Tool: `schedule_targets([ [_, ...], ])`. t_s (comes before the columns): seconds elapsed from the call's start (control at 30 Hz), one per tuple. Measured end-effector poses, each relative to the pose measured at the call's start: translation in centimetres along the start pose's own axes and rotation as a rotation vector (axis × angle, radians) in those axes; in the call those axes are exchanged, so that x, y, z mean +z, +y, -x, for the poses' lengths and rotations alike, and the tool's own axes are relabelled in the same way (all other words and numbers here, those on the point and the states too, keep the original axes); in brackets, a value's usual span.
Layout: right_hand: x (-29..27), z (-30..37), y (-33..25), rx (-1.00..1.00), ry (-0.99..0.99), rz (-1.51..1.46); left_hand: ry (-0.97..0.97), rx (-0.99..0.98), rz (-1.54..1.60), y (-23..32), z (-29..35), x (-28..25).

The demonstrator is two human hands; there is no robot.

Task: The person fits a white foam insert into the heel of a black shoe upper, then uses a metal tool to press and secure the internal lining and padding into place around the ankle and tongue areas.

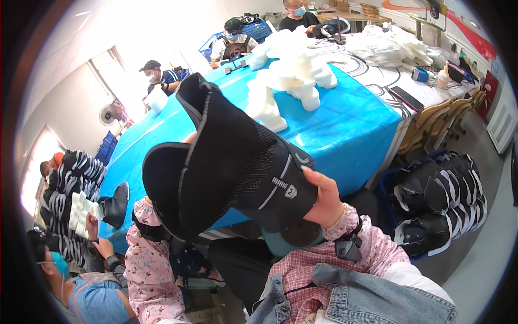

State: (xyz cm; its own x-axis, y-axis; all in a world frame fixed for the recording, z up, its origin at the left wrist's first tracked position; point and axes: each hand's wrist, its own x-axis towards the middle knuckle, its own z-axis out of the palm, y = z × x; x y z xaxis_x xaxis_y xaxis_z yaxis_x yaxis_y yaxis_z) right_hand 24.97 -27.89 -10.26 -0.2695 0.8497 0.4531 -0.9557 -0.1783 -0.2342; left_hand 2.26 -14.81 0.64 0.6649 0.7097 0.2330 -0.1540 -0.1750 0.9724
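Note:
A black knitted sleeve (232, 156), with a wide flared mouth and a small pale badge near its narrower end, is held up in front of me, tilted. My right hand (326, 200) is closed around the narrower end, thumb on top. My left hand (190, 138) supports the flared part from behind; a bit of skin shows past its edge and the rest is hidden. Beyond the sleeve, a pile of white foam pieces (294, 70) lies on the blue-covered table (350, 124).
At right a blue basket (386, 183) holds several black pieces with pale edges. A phone (407, 99) and white bags (388, 46) lie on the far table. At left, a co-worker (97, 297) handles a black piece (115, 205) beside tall stacks (67, 205). Several people sit farther back.

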Motion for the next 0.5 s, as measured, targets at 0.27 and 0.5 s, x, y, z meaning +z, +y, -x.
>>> schedule_targets([
  [0.27,1.6,2.0,3.4,-0.071,0.141,0.033,0.352,-0.144,0.315,-10.1,6.4,-3.4],
  [0.5,3.1,2.0,3.5,0.064,0.204,-0.134,0.622,-0.329,0.604,-21.9,13.1,-5.3],
])
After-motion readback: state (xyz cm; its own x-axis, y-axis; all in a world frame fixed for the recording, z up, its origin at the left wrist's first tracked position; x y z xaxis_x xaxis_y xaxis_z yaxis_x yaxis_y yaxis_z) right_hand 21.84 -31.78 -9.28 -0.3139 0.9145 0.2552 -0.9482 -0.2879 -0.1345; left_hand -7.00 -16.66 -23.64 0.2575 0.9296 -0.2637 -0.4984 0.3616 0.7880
